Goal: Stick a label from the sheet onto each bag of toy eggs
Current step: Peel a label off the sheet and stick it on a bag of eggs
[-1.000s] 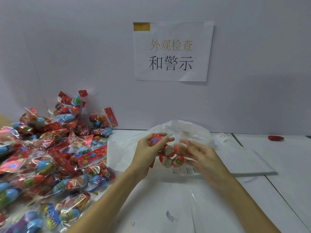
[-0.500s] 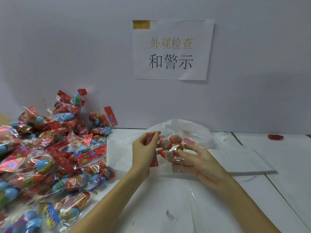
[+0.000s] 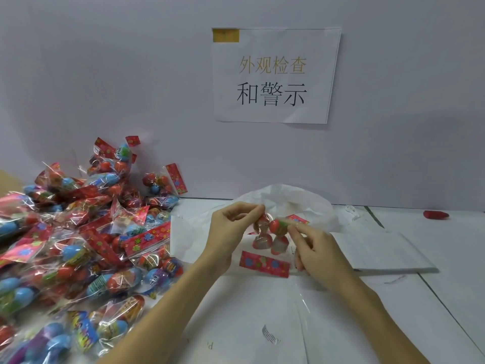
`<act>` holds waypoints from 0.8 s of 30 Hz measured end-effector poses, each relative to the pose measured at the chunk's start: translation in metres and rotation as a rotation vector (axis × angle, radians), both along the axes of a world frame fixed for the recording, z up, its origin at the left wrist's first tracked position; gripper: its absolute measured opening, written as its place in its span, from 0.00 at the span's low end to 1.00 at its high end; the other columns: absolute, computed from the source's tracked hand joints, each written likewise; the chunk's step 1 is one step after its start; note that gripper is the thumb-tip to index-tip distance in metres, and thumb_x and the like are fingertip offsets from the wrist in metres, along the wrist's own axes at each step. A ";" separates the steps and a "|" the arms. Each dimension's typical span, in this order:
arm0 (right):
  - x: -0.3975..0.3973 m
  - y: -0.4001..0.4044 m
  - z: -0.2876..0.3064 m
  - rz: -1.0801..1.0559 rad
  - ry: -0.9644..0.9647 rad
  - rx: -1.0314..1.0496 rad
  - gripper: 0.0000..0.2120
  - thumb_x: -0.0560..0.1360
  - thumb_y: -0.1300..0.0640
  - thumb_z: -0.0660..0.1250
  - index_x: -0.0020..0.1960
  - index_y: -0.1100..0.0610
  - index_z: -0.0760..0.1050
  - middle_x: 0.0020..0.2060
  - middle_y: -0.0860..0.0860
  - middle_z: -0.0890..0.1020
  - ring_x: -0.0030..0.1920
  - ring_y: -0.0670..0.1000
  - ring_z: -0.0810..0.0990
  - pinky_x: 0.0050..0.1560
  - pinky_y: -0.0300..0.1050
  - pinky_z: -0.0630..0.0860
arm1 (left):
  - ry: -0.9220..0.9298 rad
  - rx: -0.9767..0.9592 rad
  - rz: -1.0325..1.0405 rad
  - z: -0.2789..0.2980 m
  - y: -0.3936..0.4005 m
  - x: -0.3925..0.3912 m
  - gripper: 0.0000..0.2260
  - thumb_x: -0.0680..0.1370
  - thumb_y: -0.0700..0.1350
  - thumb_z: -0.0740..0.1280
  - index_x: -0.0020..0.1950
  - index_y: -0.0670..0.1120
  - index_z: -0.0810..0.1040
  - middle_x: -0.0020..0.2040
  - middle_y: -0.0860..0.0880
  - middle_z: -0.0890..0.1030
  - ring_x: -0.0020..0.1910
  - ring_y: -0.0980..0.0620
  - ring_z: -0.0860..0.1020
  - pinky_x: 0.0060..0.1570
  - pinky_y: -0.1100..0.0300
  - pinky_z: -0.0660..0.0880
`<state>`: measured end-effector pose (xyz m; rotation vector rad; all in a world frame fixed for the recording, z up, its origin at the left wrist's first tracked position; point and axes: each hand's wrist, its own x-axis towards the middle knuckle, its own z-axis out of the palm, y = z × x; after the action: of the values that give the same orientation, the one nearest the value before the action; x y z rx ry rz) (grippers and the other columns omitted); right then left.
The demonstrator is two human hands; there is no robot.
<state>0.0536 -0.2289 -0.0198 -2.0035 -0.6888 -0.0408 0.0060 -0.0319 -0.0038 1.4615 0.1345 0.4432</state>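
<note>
Your left hand [image 3: 231, 222] and right hand [image 3: 313, 249] both pinch the bag of toy eggs [image 3: 270, 237] above the table [image 3: 262, 311]; your fingers hide its top, and any label is indiscernible.

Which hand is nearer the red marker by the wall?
Right. The right hand lies between the held bag and the red marker; the left hand is farther left.

Single head-worn wide-angle view, which looked forward and slightly down from close above the white surface [image 3: 262, 306], faced the pale wall bearing a printed paper notice [image 3: 275, 74].
</note>
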 end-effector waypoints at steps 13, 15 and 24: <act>-0.003 -0.007 0.012 0.238 0.158 0.334 0.29 0.70 0.79 0.56 0.54 0.56 0.88 0.52 0.53 0.88 0.59 0.59 0.84 0.57 0.45 0.82 | 0.124 -0.113 -0.244 -0.002 0.009 0.003 0.24 0.75 0.56 0.78 0.67 0.47 0.80 0.55 0.41 0.87 0.52 0.42 0.87 0.49 0.56 0.82; -0.001 -0.007 0.012 0.261 0.235 0.371 0.21 0.70 0.70 0.60 0.52 0.56 0.86 0.52 0.55 0.87 0.60 0.62 0.83 0.62 0.58 0.80 | 0.075 -0.145 -0.243 -0.003 0.009 0.002 0.17 0.75 0.53 0.78 0.60 0.45 0.85 0.54 0.40 0.87 0.50 0.45 0.86 0.48 0.59 0.81; -0.001 0.001 0.008 0.045 0.270 0.435 0.13 0.81 0.60 0.70 0.65 0.50 0.79 0.46 0.52 0.89 0.46 0.47 0.87 0.47 0.37 0.81 | 0.127 -0.371 -0.200 0.002 0.003 0.002 0.18 0.73 0.49 0.79 0.60 0.43 0.86 0.57 0.43 0.87 0.51 0.48 0.85 0.50 0.58 0.82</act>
<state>0.0522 -0.2280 -0.0118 -1.5395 -0.5005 0.0981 0.0082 -0.0290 -0.0019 1.1230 0.1610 0.1504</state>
